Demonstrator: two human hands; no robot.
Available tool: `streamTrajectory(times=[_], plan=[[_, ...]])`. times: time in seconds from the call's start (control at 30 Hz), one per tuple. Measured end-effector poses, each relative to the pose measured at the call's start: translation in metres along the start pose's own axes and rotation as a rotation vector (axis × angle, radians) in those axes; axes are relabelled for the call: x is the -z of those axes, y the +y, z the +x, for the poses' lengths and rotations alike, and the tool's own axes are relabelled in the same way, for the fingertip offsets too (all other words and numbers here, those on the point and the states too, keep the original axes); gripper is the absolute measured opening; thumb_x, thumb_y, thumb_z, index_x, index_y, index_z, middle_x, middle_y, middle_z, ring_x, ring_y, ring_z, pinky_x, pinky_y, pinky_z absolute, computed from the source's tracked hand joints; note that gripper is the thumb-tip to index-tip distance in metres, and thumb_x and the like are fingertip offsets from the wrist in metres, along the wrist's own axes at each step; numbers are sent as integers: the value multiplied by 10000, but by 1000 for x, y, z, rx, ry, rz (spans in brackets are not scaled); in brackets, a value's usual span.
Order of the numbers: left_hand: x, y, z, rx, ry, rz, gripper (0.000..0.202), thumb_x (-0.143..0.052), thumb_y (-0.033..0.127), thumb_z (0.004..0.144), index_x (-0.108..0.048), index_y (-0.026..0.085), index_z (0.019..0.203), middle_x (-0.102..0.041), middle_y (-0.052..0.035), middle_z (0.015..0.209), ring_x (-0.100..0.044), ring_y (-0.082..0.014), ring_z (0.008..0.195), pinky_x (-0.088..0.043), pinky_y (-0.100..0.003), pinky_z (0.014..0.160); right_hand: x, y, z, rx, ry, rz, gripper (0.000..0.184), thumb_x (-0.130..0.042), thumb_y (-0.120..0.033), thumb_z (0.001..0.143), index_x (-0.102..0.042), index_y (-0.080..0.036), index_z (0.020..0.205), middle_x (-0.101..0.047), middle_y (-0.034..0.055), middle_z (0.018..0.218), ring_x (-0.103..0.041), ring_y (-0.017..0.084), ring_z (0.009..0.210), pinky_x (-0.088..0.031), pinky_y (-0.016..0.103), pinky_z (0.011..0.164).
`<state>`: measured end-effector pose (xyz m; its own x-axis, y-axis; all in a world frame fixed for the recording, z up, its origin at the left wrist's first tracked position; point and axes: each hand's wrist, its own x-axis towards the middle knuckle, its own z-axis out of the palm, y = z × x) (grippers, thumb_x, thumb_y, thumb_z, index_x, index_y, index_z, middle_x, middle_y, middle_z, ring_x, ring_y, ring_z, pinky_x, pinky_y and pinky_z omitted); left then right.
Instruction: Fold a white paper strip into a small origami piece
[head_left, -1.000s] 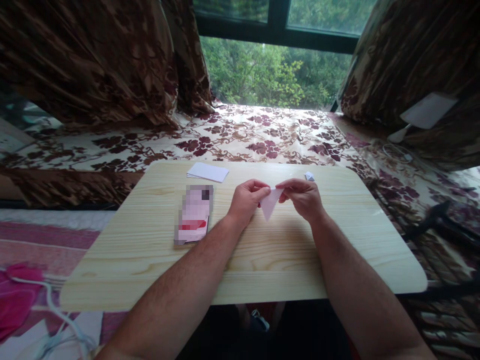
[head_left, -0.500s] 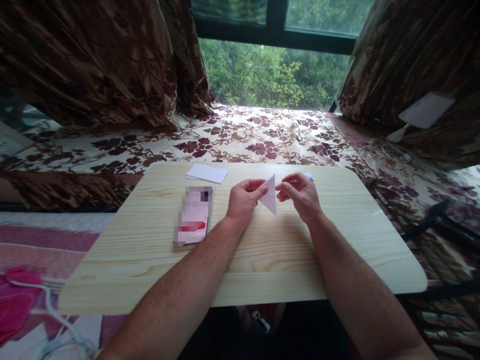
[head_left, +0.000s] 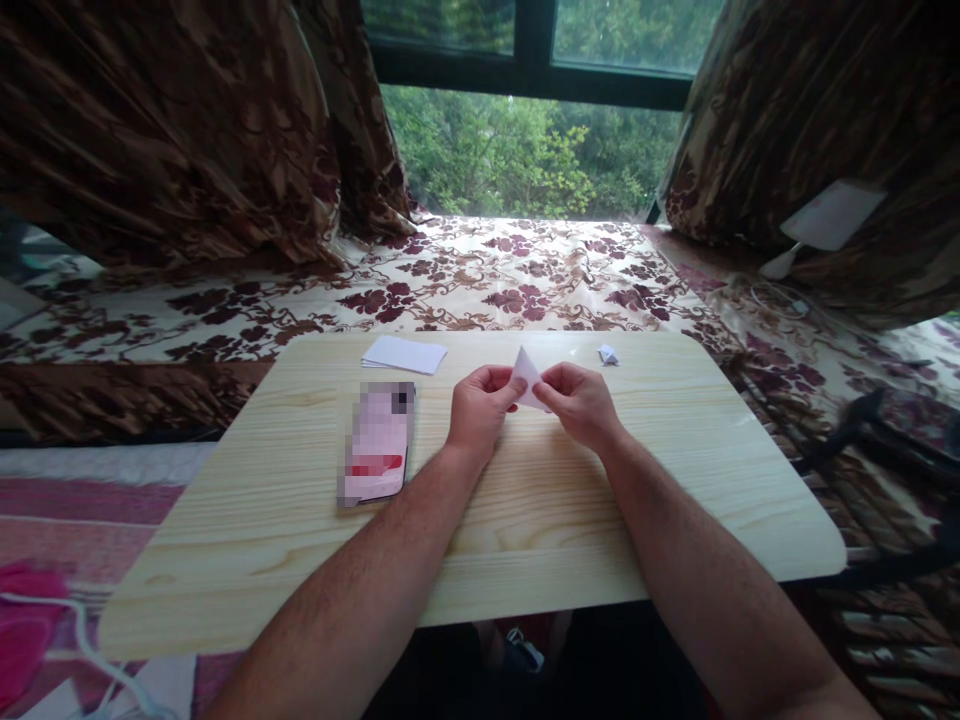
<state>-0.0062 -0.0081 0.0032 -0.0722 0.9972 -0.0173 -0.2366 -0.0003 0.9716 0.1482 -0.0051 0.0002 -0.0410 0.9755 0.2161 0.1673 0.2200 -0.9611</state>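
Note:
Both my hands are over the middle of a light wooden table (head_left: 525, 530). Between them is a small white folded paper triangle (head_left: 526, 375), its point up. My left hand (head_left: 478, 408) pinches the paper's left side with thumb and fingers closed. My right hand (head_left: 577, 403) pinches its right side, fingers curled. The lower part of the paper is hidden behind my fingers.
A phone (head_left: 379, 442) lies flat left of my hands. A small stack of white paper sheets (head_left: 403, 354) sits near the table's far edge, and a tiny folded paper piece (head_left: 608, 354) at the far right. Floral cloth (head_left: 480, 280), curtains and a window lie beyond.
The paper triangle turned from point-down to point-up, and my hands closed in on it. My right hand now grips it again. The view shifted slightly.

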Motion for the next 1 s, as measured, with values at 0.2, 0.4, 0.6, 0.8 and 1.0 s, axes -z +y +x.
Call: streamTrajectory(times=[0.2,0.4,0.6,0.8,1.0], plan=[[-2,-1,-1,12,-40,66,365,-850,431,632,-703,145,806,-676,-16,709,-556,-102,597,-425,-217,523,2,-7,0,31,80,42,220,-756,-386,773,-705,-172,781,-646,2,634,-543,123,555,-449,265,520],[-4,-1,-2,21,-77,34,272,-826,360,658,-651,161,720,-580,28,590,-439,-69,494,-330,-214,469,2,-8,1,23,78,92,214,-769,-371,764,-709,-166,782,-660,6,650,-548,117,551,-464,257,500],[-4,-1,-4,29,-114,19,232,-793,317,690,-618,164,698,-560,26,549,-463,-82,487,-332,-218,466,3,-8,1,-16,57,149,267,-796,-398,726,-723,-158,816,-697,15,690,-596,126,579,-514,252,507],[-5,-2,-3,58,-114,-8,223,-783,296,701,-605,162,695,-555,26,527,-452,-81,458,-316,-221,451,4,-7,1,-41,41,181,296,-817,-397,701,-740,-149,843,-721,21,718,-631,134,616,-539,244,520],[-5,-1,-3,73,-110,-30,217,-795,272,679,-613,153,688,-560,22,532,-457,-78,467,-303,-216,454,5,-5,2,-43,34,216,312,-842,-400,676,-745,-153,839,-726,19,723,-636,134,618,-544,243,519]])
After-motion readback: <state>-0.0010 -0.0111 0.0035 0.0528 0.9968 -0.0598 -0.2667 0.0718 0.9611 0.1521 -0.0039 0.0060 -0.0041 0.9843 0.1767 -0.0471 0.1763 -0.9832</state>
